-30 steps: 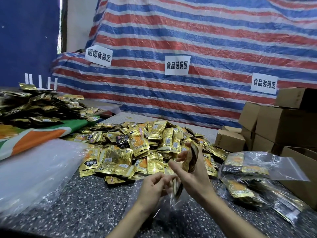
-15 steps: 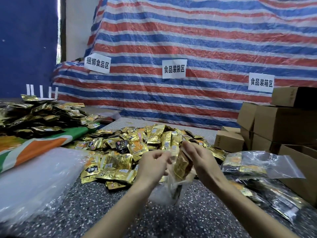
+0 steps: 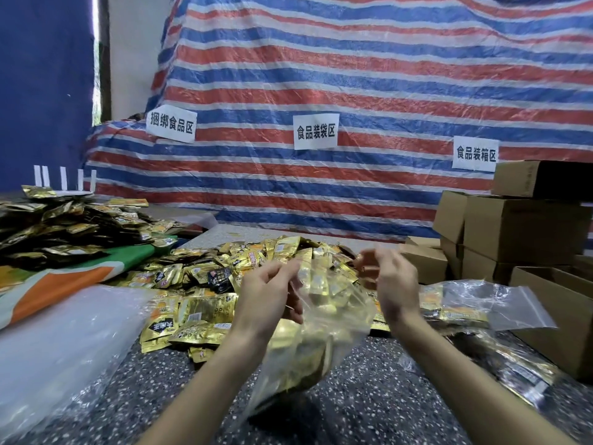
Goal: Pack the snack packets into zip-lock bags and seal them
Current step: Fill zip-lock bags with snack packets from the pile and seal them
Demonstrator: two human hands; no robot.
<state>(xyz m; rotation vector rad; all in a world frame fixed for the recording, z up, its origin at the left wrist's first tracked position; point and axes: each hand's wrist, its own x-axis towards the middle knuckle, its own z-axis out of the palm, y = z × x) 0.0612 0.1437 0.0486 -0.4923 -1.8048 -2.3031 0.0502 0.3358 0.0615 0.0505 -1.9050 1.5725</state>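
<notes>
A clear zip-lock bag [image 3: 324, 342] with gold snack packets inside hangs above the speckled table [image 3: 369, 409] between my hands. My left hand [image 3: 266, 297] pinches the bag's top left edge. My right hand [image 3: 393, 284] is at the bag's top right edge with curled, blurred fingers; whether it grips the plastic I cannot tell. Behind the bag a pile of loose gold snack packets [image 3: 205, 284] covers the table's middle.
Filled zip-lock bags [image 3: 475, 303] lie at the right, in front of cardboard boxes [image 3: 519, 232]. A stack of clear plastic bags [image 3: 57, 345] lies at the left. More packets [image 3: 64, 226] heap on an orange-green sheet at far left. A striped tarp [image 3: 353, 91] hangs behind.
The packets held by my right hand went into the bag. Both hands rose with the bag and moved apart along its top edge.
</notes>
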